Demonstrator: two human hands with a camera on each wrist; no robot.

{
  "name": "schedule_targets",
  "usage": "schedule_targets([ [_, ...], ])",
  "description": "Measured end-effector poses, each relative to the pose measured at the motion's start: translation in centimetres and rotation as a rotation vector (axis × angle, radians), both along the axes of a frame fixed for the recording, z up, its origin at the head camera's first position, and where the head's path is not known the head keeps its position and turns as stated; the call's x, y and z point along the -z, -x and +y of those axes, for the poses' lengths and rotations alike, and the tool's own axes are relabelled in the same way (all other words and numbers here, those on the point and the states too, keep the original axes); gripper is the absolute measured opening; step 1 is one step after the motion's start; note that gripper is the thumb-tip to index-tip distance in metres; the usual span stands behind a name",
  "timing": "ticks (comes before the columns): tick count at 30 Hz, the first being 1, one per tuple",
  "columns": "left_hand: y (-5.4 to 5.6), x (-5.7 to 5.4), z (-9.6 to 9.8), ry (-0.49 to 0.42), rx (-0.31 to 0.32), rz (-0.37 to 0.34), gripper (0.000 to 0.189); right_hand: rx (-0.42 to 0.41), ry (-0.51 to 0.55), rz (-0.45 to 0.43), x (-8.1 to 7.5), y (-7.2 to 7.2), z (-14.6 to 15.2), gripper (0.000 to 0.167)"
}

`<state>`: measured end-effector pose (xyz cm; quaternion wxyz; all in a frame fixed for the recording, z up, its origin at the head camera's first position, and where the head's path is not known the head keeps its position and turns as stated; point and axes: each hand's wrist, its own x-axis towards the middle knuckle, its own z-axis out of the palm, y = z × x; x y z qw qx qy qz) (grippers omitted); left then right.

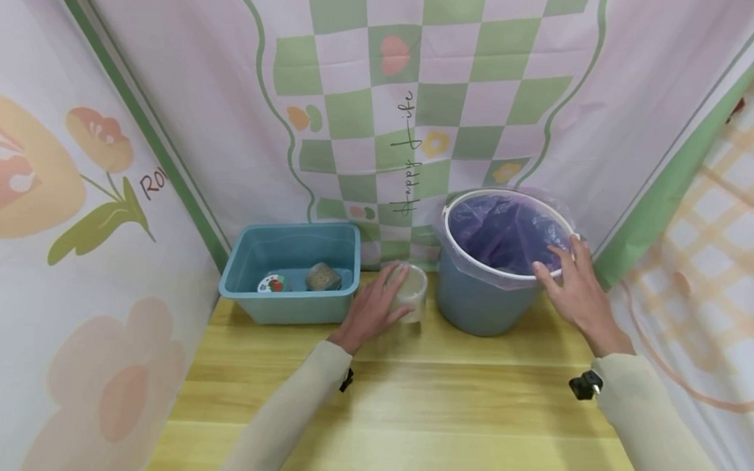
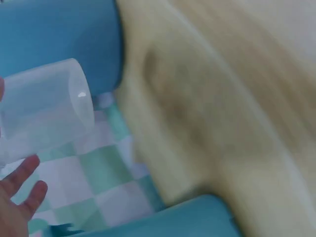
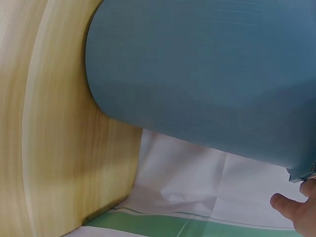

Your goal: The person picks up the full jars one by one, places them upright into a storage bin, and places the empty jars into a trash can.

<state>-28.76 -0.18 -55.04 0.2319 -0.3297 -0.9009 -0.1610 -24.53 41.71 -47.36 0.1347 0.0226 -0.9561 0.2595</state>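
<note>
Near the back edge of the table, my left hand holds a translucent, whitish plastic cup from its left side. The left wrist view shows the same cup with its base apart from the wood. To its right stands a blue-grey bucket with a white rim and a purplish plastic bag lining it. My right hand touches the bucket's right rim with spread fingers, some over the opening. Beside the bucket in the right wrist view, only a few fingertips show.
Left of the cup sits a blue rectangular tub. Inside it lie a round white item with a red print and a greyish-brown lump-like thing. A wood-grain table bears everything, with a printed curtain close behind.
</note>
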Motion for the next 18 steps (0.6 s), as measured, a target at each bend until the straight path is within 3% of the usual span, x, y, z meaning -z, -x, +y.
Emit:
schedule_targets([
  [8,0.4,-4.9,0.0,-0.038,-0.051,0.050,0.088,-0.001,0.004,0.006,-0.1,-0.1,0.0,0.072],
  [18,1.1,-9.2,0.3,-0.072,-0.040,0.103,0.089,-0.003,0.003,0.006,0.1,0.0,0.1,0.072],
])
